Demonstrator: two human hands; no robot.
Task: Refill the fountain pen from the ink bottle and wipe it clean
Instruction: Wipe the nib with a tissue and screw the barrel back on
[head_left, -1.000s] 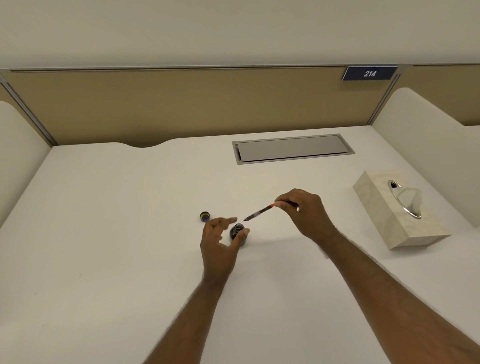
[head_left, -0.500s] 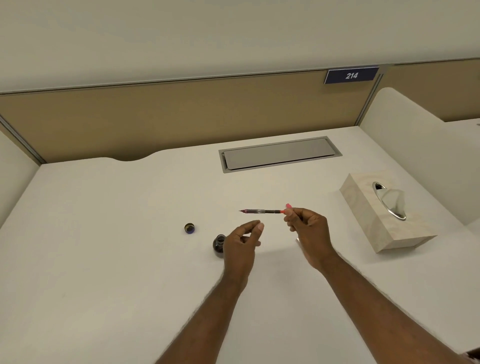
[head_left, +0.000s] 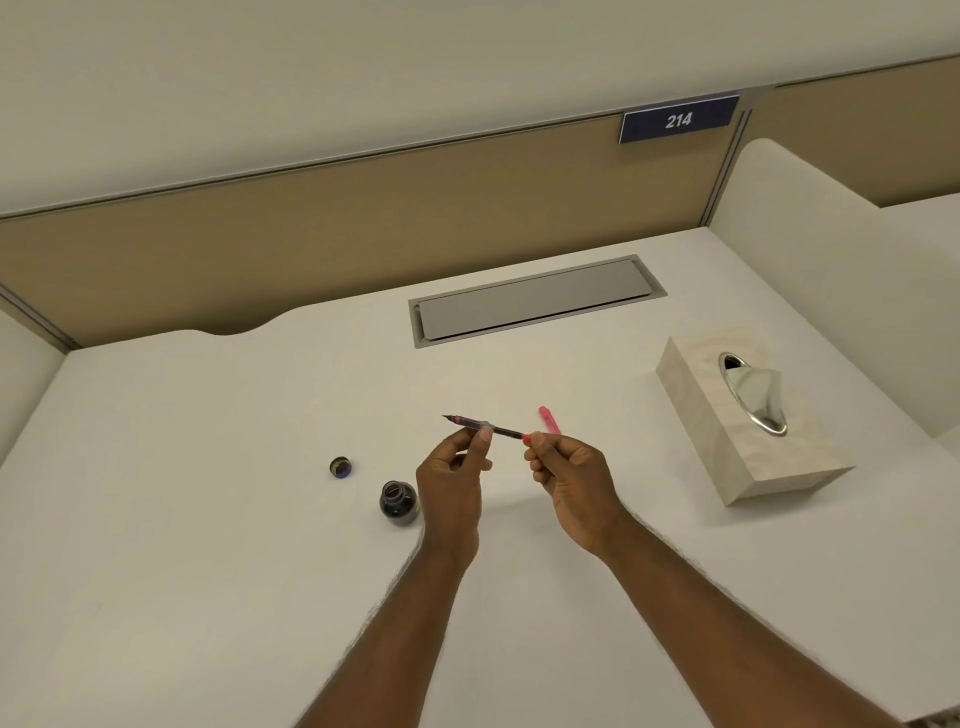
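Observation:
The fountain pen is held level above the white desk, its nib pointing left. My left hand pinches the pen near its middle with thumb and fingers. My right hand grips the pen's red rear end. The open ink bottle, dark and round, stands on the desk just left of my left hand. Its cap lies upturned farther left. A pink pen part lies on the desk behind my right hand.
A pale tissue box with a tissue sticking out stands at the right. A grey cable hatch is set into the desk at the back. A tan partition with a "214" sign closes the rear.
My left hand left the ink bottle, rose, and took hold of the pen's middle. The pen lifted away from the bottle and levelled out. The view shifted left.

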